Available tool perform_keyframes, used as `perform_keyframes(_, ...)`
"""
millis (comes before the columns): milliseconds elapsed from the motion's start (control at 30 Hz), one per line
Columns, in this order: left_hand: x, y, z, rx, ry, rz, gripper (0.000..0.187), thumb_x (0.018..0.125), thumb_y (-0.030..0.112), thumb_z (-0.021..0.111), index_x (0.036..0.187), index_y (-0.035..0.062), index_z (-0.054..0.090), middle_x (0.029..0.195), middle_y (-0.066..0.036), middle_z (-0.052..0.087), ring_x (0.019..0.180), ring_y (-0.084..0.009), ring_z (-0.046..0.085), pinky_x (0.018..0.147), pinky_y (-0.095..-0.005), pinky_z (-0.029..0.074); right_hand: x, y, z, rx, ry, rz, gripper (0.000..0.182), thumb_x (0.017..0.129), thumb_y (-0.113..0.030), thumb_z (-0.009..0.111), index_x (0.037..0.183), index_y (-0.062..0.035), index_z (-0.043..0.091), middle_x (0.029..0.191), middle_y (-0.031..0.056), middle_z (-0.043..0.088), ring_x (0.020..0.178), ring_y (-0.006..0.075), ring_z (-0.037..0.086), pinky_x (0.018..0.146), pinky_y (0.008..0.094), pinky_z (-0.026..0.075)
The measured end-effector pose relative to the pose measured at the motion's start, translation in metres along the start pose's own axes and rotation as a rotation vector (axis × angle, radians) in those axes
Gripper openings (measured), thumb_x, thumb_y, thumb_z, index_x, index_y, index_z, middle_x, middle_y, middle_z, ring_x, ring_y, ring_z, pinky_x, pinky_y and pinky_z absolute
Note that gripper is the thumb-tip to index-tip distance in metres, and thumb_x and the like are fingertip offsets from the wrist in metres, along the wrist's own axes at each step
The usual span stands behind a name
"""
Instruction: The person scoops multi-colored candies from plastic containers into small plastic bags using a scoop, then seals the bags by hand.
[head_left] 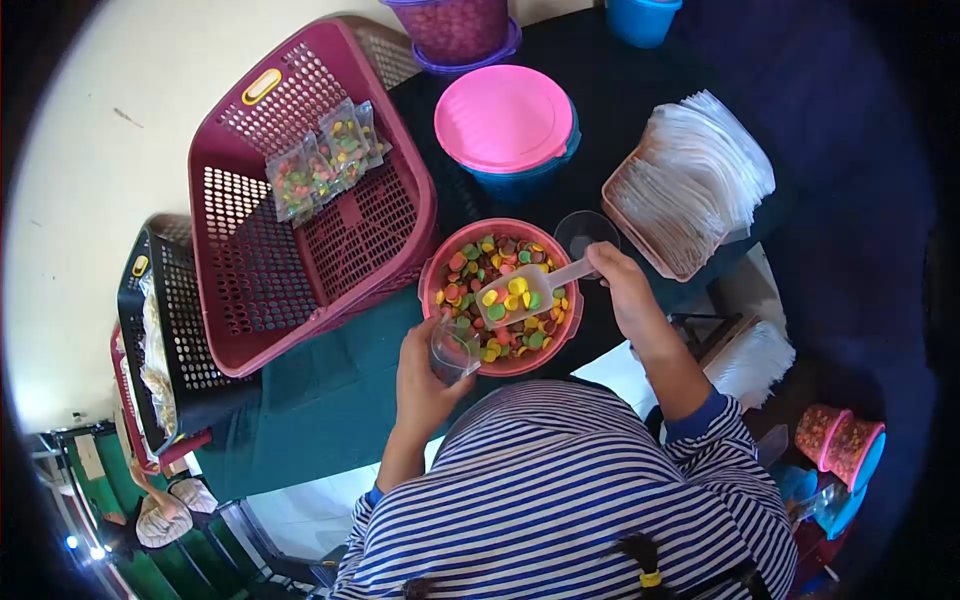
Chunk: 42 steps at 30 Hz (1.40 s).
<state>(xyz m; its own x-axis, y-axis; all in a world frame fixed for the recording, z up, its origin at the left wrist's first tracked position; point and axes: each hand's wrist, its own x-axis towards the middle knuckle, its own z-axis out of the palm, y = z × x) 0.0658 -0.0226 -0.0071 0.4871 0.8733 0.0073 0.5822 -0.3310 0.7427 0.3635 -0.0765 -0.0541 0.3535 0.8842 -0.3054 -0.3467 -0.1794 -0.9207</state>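
Observation:
My right hand [625, 290] is closed on the handle of a translucent scoop [526, 296], which holds several yellow and green candies over the pink bowl [428, 290]. Colourful round candies [510, 250] fill much of that bowl. At the bowl's lower left, my left hand [422, 375] grips a small clear cup [453, 350]; a few candies show through or in it. A round clear lid or dish [588, 232] lies behind the scoop handle, near my right fingers.
A maroon basket [350, 215] holds filled candy packets [293, 183] at left, beside a black basket [190, 340]. Beyond the bowl stands a pink-lidded tub [505, 118]. Clear bags [700, 170] fill a tray at right. Stacked candy tubs [840, 445] are lower right.

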Motion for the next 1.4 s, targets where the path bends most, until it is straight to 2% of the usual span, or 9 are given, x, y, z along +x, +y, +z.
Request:
perform_keyframes(367, -0.008, 0.006, 0.008, -0.028, 0.034, -0.004, 0.087, 0.057, 0.004, 0.084, 0.134, 0.0042, 0.043, 0.121, -0.017, 0.053, 0.115, -0.0368, 0.052, 0.098, -0.0423, 0.044, -0.008, -0.025, 0.022, -0.217, -0.085, -0.29, 0.025, 0.1, -0.017, 0.054, 0.092, 0.0055, 0.063, 0.096, 0.0027, 0.053, 0.09, 0.0099, 0.051, 0.082, 0.0257, 0.04)
perform_keyframes(433, -0.011, 0.005, 0.008, -0.043, 0.041, -0.019, 0.087, 0.057, 0.005, 0.084, 0.134, 0.0042, 0.043, 0.121, -0.018, 0.053, 0.115, -0.0369, 0.052, 0.098, -0.0422, 0.044, -0.01, -0.029, 0.026, -0.216, -0.053, -0.293, 0.027, 0.099, -0.019, 0.056, 0.088, 0.0042, 0.064, 0.09, 0.0042, 0.054, 0.085, 0.0125, 0.052, 0.078, 0.0275, 0.041)
perform_keyframes(500, -0.011, 0.006, 0.006, -0.003, 0.045, 0.0, 0.085, 0.057, 0.005, 0.084, 0.133, 0.004, 0.044, 0.12, -0.018, 0.053, 0.114, -0.0368, 0.053, 0.098, -0.042, 0.044, -0.014, -0.04, 0.027, -0.57, -0.031, -0.348, 0.028, 0.098, -0.022, 0.058, 0.085, 0.0028, 0.063, 0.081, 0.0057, 0.053, 0.08, 0.0156, 0.052, 0.073, 0.0292, 0.04)
perform_keyframes(633, -0.01, 0.011, 0.003, 0.062, 0.076, 0.011, 0.084, 0.057, 0.005, 0.084, 0.131, 0.0037, 0.044, 0.121, -0.018, 0.053, 0.114, -0.0367, 0.053, 0.097, -0.0421, 0.044, -0.014, -0.043, 0.024, -0.541, -0.094, -0.357, 0.031, 0.097, -0.025, 0.06, 0.081, 0.0021, 0.061, 0.074, 0.0072, 0.049, 0.075, 0.0176, 0.05, 0.069, 0.0298, 0.039)
perform_keyframes(1033, -0.01, 0.02, 0.004, 0.149, 0.059, 0.094, 0.083, 0.058, 0.007, 0.083, 0.131, 0.0035, 0.045, 0.118, -0.017, 0.056, 0.108, -0.036, 0.054, 0.094, -0.044, 0.044, -0.015, -0.043, 0.025, -0.571, -0.048, -0.432, 0.034, 0.097, -0.025, 0.061, 0.077, 0.0027, 0.059, 0.073, 0.0043, 0.046, 0.065, 0.0138, 0.044, 0.061, 0.0308, 0.036)
perform_keyframes(1100, -0.011, 0.02, 0.003, 0.145, 0.052, 0.079, 0.084, 0.057, 0.007, 0.083, 0.131, 0.0042, 0.045, 0.117, -0.016, 0.056, 0.108, -0.0362, 0.054, 0.094, -0.0439, 0.044, -0.013, -0.039, 0.023, -0.43, -0.061, -0.285, 0.035, 0.097, -0.025, 0.061, 0.077, 0.0027, 0.058, 0.072, 0.0032, 0.045, 0.066, 0.0115, 0.043, 0.061, 0.0301, 0.036)
perform_keyframes(1233, -0.011, 0.022, 0.002, 0.136, 0.044, 0.078, 0.085, 0.056, 0.007, 0.083, 0.132, 0.0052, 0.046, 0.118, -0.016, 0.056, 0.108, -0.0362, 0.054, 0.094, -0.0437, 0.044, -0.012, -0.034, 0.022, -0.442, -0.039, -0.297, 0.035, 0.097, -0.025, 0.061, 0.076, 0.0025, 0.058, 0.071, 0.0033, 0.045, 0.068, 0.0103, 0.043, 0.061, 0.0292, 0.036)
perform_keyframes(1333, -0.012, 0.023, 0.003, 0.131, 0.036, 0.048, 0.085, 0.056, 0.007, 0.084, 0.132, 0.0058, 0.045, 0.118, -0.016, 0.056, 0.109, -0.0359, 0.053, 0.095, -0.0434, 0.044, -0.013, -0.033, 0.021, -0.285, -0.094, -0.145, 0.033, 0.098, -0.026, 0.059, 0.075, -0.0036, 0.055, 0.074, -0.0028, 0.038, 0.068, 0.0064, 0.036, 0.061, 0.0242, 0.03)
perform_keyframes(1400, -0.012, 0.022, 0.004, 0.113, 0.016, 0.046, 0.086, 0.056, 0.006, 0.083, 0.133, 0.0057, 0.045, 0.119, -0.016, 0.056, 0.11, -0.0358, 0.053, 0.095, -0.0433, 0.044, -0.014, -0.036, 0.022, -0.462, -0.063, -0.341, 0.032, 0.099, -0.026, 0.059, 0.075, -0.0046, 0.055, 0.075, -0.0037, 0.038, 0.068, 0.0056, 0.036, 0.062, 0.0238, 0.03)
